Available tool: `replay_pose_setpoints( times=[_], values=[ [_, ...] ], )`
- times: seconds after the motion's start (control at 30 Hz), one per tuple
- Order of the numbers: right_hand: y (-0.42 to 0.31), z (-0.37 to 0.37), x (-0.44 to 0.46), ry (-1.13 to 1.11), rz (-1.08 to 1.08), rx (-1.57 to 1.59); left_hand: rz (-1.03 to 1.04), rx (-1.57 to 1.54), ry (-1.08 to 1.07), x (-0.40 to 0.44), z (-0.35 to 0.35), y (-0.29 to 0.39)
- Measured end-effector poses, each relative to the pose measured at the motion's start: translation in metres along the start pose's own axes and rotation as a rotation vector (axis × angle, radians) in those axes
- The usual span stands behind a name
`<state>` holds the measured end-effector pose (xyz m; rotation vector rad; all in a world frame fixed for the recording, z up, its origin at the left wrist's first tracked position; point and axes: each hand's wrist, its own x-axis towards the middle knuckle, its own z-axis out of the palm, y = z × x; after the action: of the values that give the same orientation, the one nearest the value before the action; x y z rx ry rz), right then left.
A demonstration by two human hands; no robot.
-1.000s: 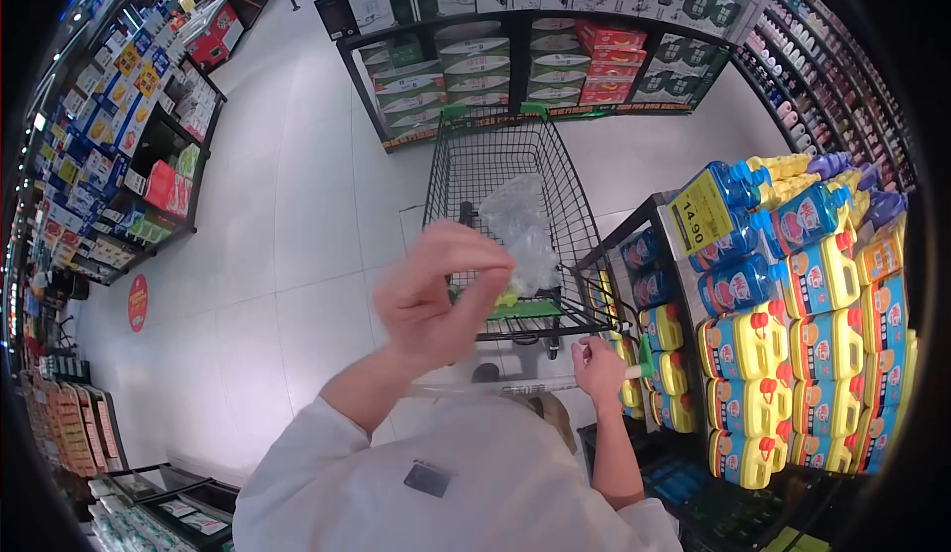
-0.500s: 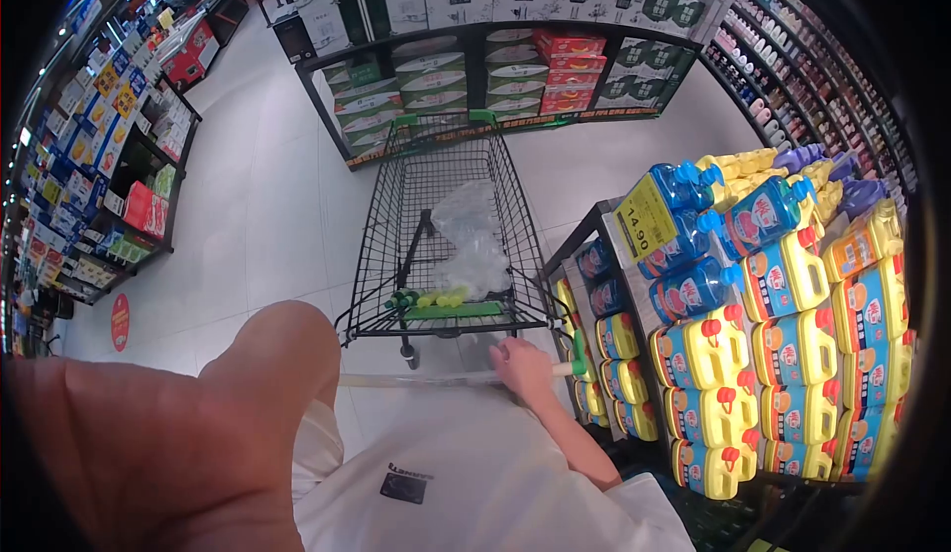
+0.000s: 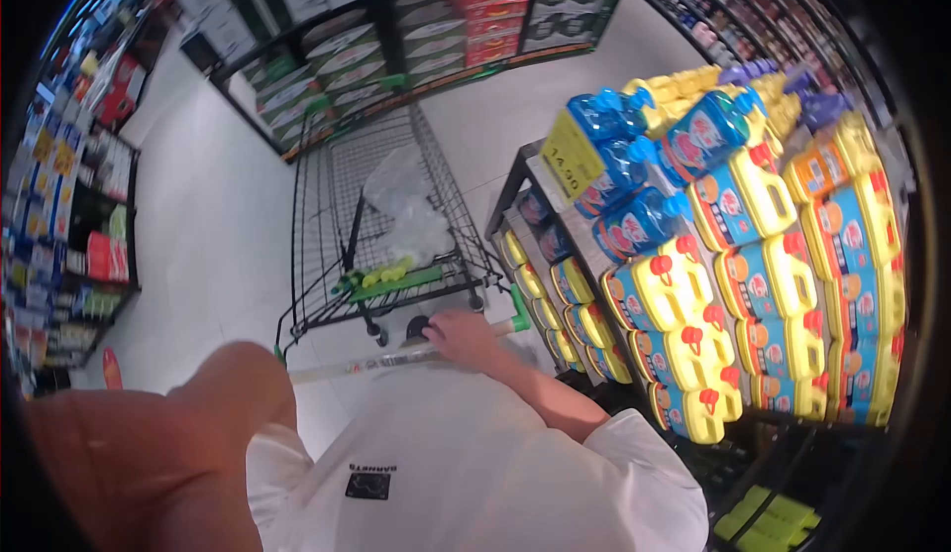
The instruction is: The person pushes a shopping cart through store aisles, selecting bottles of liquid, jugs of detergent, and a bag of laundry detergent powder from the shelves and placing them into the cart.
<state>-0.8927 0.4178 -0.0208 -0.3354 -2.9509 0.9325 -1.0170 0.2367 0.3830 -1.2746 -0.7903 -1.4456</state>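
Note:
My right hand [image 3: 462, 339] is closed around the handle bar [image 3: 381, 362] of a shopping cart, near its green right end. The wire cart [image 3: 319, 195] stands in front of me, tilted in the view. A crumpled clear plastic bag [image 3: 408, 210] lies inside it. Yellow-green items [image 3: 386, 274], too small to name, sit by the green strip [image 3: 401, 285] at the basket's near end. On the left, my bent left arm [image 3: 149, 443] is raised close to the camera. My left hand itself is out of the frame.
Close on the right stands a display of yellow jugs [image 3: 748, 284] and blue bottles [image 3: 634, 223], with a yellow price sign [image 3: 570, 161]. Stacked boxes [image 3: 431, 37] fill a low shelf ahead. Another stocked shelf [image 3: 74, 225] lines the left, beside the pale floor [image 3: 203, 205].
The view has turned, so the cart and shelves appear shifted left and tilted. The jug display has moved left in view. My right hand still grips the handle.

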Motion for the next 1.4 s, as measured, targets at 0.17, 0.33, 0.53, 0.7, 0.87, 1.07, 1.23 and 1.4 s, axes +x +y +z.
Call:
replay_pose_setpoints(
  times=[0.17,0.33,0.53,0.7,0.87,1.07,1.23,1.4],
  values=[
    [0.012,-0.017,-0.016,0.069,-0.012,0.214,-0.467,0.106,-0.418,-0.109,0.017,-0.018],
    [0.016,-0.129,-0.052,0.451,0.227,0.127,-1.544,0.023,-0.711,-0.327,-0.005,0.009],
    [0.073,-0.246,-0.125,1.042,0.470,-0.511,-1.719,-0.089,-1.125,-0.419,-0.044,0.074],
    [0.103,-0.278,-0.151,0.978,0.627,-0.793,-1.663,-0.193,-1.274,-0.430,-0.043,0.069],
    [0.148,-0.262,-0.159,0.646,0.674,-0.613,-1.611,-0.214,-1.329,-0.448,-0.049,0.063],
    [0.139,-0.256,-0.151,0.648,0.573,-0.489,-1.617,-0.222,-1.367,-0.436,-0.046,0.059],
    [0.136,-0.257,-0.149,0.578,0.682,-0.488,-1.509,-0.242,-1.399,-0.431,-0.051,0.060],
    [0.135,-0.256,-0.142,0.551,0.734,-0.456,-1.539,-0.287,-1.311,-0.426,-0.047,0.056]
  ],
)
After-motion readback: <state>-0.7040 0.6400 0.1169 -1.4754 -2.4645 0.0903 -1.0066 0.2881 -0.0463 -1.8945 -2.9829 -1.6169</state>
